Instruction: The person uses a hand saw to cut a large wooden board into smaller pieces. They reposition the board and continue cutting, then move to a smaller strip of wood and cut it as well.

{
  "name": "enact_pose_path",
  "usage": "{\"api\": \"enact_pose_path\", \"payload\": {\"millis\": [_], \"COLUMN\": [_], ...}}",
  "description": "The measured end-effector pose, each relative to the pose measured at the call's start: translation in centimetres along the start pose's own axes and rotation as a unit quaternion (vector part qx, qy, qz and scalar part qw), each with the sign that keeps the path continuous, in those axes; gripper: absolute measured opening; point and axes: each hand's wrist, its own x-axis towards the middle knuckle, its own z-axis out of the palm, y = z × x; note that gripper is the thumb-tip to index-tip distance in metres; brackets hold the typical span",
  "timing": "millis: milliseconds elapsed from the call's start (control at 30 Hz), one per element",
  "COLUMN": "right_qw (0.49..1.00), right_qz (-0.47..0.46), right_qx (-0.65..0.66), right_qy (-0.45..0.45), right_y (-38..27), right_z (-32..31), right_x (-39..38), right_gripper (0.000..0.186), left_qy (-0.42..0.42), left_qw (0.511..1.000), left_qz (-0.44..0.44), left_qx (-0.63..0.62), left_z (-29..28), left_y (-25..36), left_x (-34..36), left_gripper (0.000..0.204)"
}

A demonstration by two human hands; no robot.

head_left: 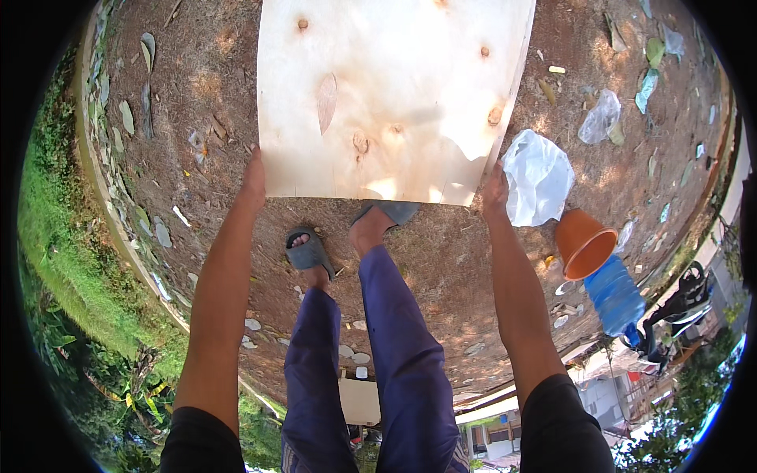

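Both hands are engaged on one item, a pale, flat wooden panel with brown knots [378,98], located ahead of the feet over the brown, leaf-strewn earth ground [441,284]. The bare left hand [253,183] grasps its left edge near the lower corner; the bare right hand [495,191] grasps the right edge correspondingly. Fingers are partly concealed, so firmness of hold cannot be determined.

Status: hold on both sides appears established; release is not yet done. The near edge overlaps the toe of the dark grey right sandal [404,213], which suggests that end is raised (the far end runs out of view, so its support cannot be confirmed). Final placement therefore appears outstanding.

Adjacent, beside the right hand: a translucent white plastic bag [540,180], an orange plastic bucket on its side [582,244] and a blue translucent plastic bottle [615,293], none of them held
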Motion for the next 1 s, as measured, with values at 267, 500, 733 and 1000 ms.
{"api": "enact_pose_path", "payload": {"millis": [267,500,733,1000], "right_qw": [0.988,0.960,0.974,0.959], "right_qz": [0.126,0.202,0.210,0.226], "right_qx": [-0.082,-0.166,-0.024,-0.044], "right_qy": [0.023,0.101,0.087,0.166], "right_y": [1.7,-0.9,-0.6,-3.7], "right_z": [-1.2,0.4,0.0,0.2], "right_x": [4.0,2.4,2.3,0.5], "right_gripper": [0.089,0.096,0.097,0.090], "left_qy": [-0.131,-0.066,-0.025,-0.014], "left_qw": [0.986,0.996,0.998,0.997], "left_qz": [-0.102,-0.058,-0.032,0.001], "left_qx": [-0.013,-0.032,-0.043,-0.072], "left_z": [4.1,4.7,4.6,3.8], "left_y": [3.6,1.0,-0.2,0.8], "left_x": [-3.8,-2.8,-0.8,-0.5], "left_gripper": [0.044,0.042,0.042,0.049]}}
